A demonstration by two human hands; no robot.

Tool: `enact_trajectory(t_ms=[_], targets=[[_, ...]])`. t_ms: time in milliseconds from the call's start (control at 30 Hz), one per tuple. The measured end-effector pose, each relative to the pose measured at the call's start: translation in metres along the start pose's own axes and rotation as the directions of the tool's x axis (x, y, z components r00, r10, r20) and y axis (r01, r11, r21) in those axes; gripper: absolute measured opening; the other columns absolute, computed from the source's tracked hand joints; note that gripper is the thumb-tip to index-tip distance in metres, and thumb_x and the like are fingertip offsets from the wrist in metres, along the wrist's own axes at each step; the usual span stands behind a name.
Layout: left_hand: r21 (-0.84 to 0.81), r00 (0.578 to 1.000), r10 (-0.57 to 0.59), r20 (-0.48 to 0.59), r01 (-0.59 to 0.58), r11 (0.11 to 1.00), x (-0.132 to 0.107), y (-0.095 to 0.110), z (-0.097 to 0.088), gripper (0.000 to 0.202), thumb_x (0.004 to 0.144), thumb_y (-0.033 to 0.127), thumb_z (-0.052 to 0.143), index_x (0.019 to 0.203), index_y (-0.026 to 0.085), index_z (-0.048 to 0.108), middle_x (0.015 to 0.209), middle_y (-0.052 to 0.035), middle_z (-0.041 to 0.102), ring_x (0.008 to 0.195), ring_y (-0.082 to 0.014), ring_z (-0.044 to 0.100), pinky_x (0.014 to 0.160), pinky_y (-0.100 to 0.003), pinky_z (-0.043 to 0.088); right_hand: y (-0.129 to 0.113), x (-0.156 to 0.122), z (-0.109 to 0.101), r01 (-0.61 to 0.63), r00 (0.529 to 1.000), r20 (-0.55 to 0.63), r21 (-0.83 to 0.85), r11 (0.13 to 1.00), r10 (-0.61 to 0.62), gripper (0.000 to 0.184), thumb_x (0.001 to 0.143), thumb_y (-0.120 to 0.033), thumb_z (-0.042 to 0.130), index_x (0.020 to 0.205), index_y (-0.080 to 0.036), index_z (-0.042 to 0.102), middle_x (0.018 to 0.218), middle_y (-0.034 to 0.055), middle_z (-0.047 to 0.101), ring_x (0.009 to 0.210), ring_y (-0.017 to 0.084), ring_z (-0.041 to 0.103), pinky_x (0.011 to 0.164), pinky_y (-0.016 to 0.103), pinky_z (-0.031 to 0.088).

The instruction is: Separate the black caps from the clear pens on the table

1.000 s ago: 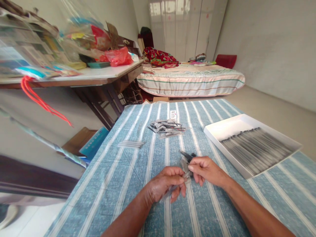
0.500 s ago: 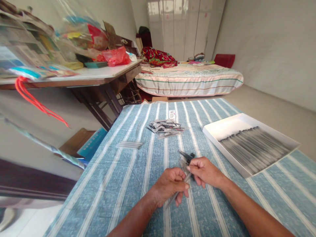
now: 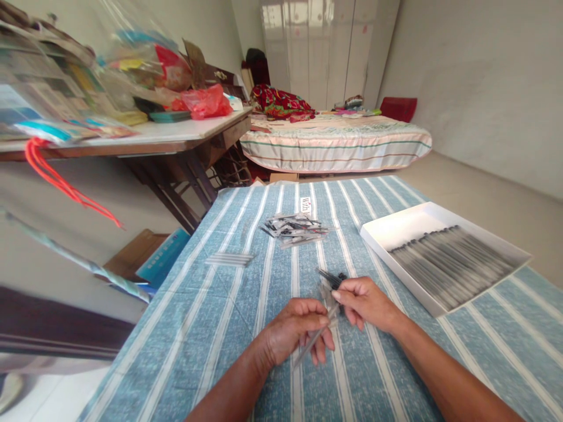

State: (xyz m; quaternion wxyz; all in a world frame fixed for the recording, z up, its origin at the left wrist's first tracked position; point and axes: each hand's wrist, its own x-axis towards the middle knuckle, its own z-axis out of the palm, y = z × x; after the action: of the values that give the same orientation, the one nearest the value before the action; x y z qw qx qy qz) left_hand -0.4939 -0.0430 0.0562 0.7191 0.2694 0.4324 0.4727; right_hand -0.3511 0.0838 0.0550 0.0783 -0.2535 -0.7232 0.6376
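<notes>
My left hand [image 3: 294,332] is closed round a clear pen tube [image 3: 311,343] that slants down to the left over the striped cloth. My right hand [image 3: 363,302] pinches the tube's upper end with thumb and forefinger. Just beyond my right fingers lies a small heap of black pen parts [image 3: 334,278]. A white tray [image 3: 398,231] at the right holds several pens laid side by side. A pile of small clear packets [image 3: 294,228] lies farther up the table, and a few clear tubes [image 3: 229,258] lie to its left.
The table carries a blue and white striped cloth [image 3: 229,328]. To the left stands a wooden desk [image 3: 176,138] heaped with bags and papers, with a red cord hanging. A bed [image 3: 338,143] and white wardrobe stand at the back.
Both hands stay together over the cloth with the tube between them. The tube's lower end has swung a little farther down and out past my left fingers.
</notes>
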Motion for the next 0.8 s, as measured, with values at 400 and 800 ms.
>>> enact_trajectory(t_ms=[400,800], targets=[[-0.179,0.945,0.204,-0.255,-0.254,0.951,0.004,0.003,-0.004,0.014,0.076,0.024,0.059,0.078,0.015,0.049,0.070,-0.0084,0.069,0.051,-0.0171,0.064,0.044,-0.025,0.049,0.004,0.001,-0.017,0.096,0.970,-0.223,-0.007,0.995,-0.095,0.034,0.077,-0.045,0.050,0.057,-0.018,0.048,0.040,-0.0052,0.053,0.029,0.006,0.042,0.033,0.017,0.031],[-0.180,0.891,0.259,-0.372,-0.343,0.922,0.004,0.008,-0.012,0.012,0.075,0.017,0.060,0.085,0.013,0.054,0.078,-0.0091,0.068,0.063,-0.0168,0.065,0.055,-0.027,0.051,0.008,0.005,-0.013,0.076,0.976,-0.201,-0.024,0.997,-0.079,0.033,0.077,-0.046,0.050,0.061,-0.017,0.050,0.041,-0.0055,0.052,0.030,0.007,0.043,0.033,0.017,0.032]])
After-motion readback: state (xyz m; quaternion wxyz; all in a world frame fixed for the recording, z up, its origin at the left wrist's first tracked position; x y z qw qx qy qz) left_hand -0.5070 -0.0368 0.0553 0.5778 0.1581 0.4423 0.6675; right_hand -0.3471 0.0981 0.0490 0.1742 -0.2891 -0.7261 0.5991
